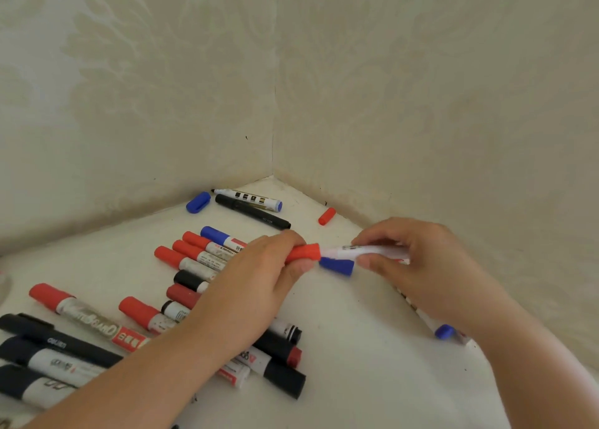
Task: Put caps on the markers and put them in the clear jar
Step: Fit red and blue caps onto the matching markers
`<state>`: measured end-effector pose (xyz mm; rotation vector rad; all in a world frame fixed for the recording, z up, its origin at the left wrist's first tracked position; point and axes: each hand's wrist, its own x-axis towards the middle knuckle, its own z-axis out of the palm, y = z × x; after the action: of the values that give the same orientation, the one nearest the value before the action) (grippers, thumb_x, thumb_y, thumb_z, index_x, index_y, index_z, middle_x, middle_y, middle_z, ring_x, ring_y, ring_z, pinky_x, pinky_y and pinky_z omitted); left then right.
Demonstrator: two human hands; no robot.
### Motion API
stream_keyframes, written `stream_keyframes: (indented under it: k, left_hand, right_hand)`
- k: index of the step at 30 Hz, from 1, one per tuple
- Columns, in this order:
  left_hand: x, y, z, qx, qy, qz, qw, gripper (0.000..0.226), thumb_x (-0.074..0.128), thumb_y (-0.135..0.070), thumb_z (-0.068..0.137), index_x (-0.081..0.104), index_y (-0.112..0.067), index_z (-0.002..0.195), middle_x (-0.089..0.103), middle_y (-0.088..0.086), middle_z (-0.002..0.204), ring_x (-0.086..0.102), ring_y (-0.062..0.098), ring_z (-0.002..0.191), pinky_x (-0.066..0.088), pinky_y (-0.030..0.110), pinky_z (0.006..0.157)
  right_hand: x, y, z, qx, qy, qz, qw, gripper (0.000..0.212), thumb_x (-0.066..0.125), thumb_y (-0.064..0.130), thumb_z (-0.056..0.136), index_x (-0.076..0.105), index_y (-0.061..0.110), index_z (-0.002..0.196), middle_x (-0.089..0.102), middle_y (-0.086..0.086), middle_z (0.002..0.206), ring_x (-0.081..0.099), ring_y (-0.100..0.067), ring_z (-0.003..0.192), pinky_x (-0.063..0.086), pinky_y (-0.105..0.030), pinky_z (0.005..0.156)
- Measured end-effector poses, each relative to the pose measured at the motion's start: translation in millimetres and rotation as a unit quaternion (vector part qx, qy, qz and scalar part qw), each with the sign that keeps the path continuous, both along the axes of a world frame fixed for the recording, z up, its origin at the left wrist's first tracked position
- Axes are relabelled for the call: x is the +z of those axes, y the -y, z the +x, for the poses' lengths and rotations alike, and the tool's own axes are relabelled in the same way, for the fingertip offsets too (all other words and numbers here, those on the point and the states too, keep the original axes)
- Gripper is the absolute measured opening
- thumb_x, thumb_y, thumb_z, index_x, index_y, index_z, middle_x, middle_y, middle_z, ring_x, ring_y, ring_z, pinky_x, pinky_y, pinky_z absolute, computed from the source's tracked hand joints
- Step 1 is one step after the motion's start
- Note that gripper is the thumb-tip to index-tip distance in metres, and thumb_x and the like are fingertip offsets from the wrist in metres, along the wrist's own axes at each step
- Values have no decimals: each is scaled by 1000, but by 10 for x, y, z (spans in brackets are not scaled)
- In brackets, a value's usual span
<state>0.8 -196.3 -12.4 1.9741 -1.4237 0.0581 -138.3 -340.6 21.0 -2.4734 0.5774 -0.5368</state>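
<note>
My left hand (265, 273) grips a red cap (306, 252) that meets the end of a white marker (366, 251), which my right hand (418, 263) holds by its barrel. A blue cap (337, 265) lies on the white table just below the two. Several capped red, black and blue markers (191, 260) lie in a row to the left, partly hidden under my left forearm. At the far left edge shows a sliver of clear glass (4, 287); I cannot tell whether it is the jar.
In the far corner lie a loose blue cap (198, 202), an uncapped blue-ended marker (248, 198), a black marker (252, 216) and a loose red cap (326, 216). A blue-capped marker (442, 330) lies by the right wall under my right wrist. Patterned walls close the table's back.
</note>
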Motion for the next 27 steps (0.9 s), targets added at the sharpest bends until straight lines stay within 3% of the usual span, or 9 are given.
stream_keyframes:
  k: [4, 8, 13, 16, 19, 22, 24, 27]
  left_hand:
    - [24, -27, 105, 62, -130, -16, 989, 14, 39, -41, 89, 43, -39, 103, 54, -15, 79, 52, -1, 70, 35, 12, 59]
    - [-5, -40, 185, 68, -186, -38, 979, 11, 46, -40, 88, 48, -44, 97, 63, -22, 93, 60, 0, 85, 41, 14, 69]
    - [-21, -30, 183, 76, -176, -37, 981, 19, 50, -41, 84, 52, -40, 103, 63, -19, 95, 60, 0, 82, 45, 20, 74]
    - [14, -30, 132, 67, -172, -34, 982, 41, 38, -57, 74, 54, -38, 107, 62, -17, 86, 57, 1, 76, 43, 19, 72]
    - [24, -41, 114, 67, -187, -45, 979, 47, 27, -63, 67, 56, -41, 96, 59, -11, 72, 56, -2, 65, 41, 15, 63]
    - [0, -50, 130, 50, -193, -54, 979, 47, 24, -64, 71, 58, -40, 93, 56, -6, 67, 55, 5, 62, 42, 18, 63]
    - [6, -53, 107, 39, -161, -37, 986, 46, 24, -64, 70, 56, -41, 95, 57, -6, 72, 54, 5, 64, 41, 17, 62]
    - [6, -66, 60, 26, -44, -3, 999, 37, 33, -63, 78, 54, -40, 99, 54, -16, 80, 51, 1, 75, 39, 15, 66]
  right_hand:
    - [18, 167, -60, -86, 18, 59, 994, 14, 58, 25, 87, 63, 37, 84, 68, 13, 81, 61, -2, 69, 42, -10, 48]
    - [21, 186, -39, -109, 8, 85, 990, 11, 51, 28, 91, 58, 36, 93, 66, 15, 88, 59, 1, 77, 37, -13, 53]
    - [14, 202, -19, -131, -12, 89, 987, 12, 47, 29, 93, 56, 35, 98, 64, 15, 87, 55, 2, 74, 34, -15, 52]
    - [32, 207, -20, -139, 11, 120, 983, 17, 44, 28, 95, 60, 30, 94, 63, 15, 77, 54, 0, 64, 37, -14, 53]
    - [52, 193, -26, -150, 22, 166, 974, 29, 40, 31, 96, 65, 27, 83, 63, 10, 64, 47, -7, 50, 41, -18, 53]
    - [70, 173, -27, -158, 11, 195, 968, 36, 37, 36, 96, 66, 26, 77, 59, 0, 61, 43, -11, 47, 41, -23, 55]
    - [72, 167, -20, -157, 10, 215, 964, 35, 37, 36, 96, 67, 26, 79, 60, -2, 64, 43, -12, 49, 42, -26, 59]
    - [81, 146, -12, -146, 12, 240, 960, 33, 37, 33, 96, 66, 27, 82, 63, -1, 70, 44, -11, 54, 42, -25, 59]
